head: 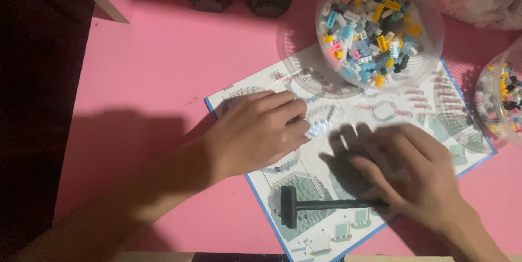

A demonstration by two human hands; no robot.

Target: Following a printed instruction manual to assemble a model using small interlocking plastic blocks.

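Small black hammer [318,206] lies on instruction sheet [380,110], handle under right hand [416,178] — fingers blurred, grip unclear. Left hand [255,131] flat, fingers together. Risk — elbow bumps brick bowl [429,50], spilling.

Light: dim and warm, we see it brightest beyond the fingertips | Shadow: dark arm shadow on the flat pink table [163,61] behind the left hand [255,131] | Blur: right hand [408,178] motion-smeared, fingers ghosted | Edges: left side falls to black | Glare: faint sheen on the round clear plastic bowl [429,50].
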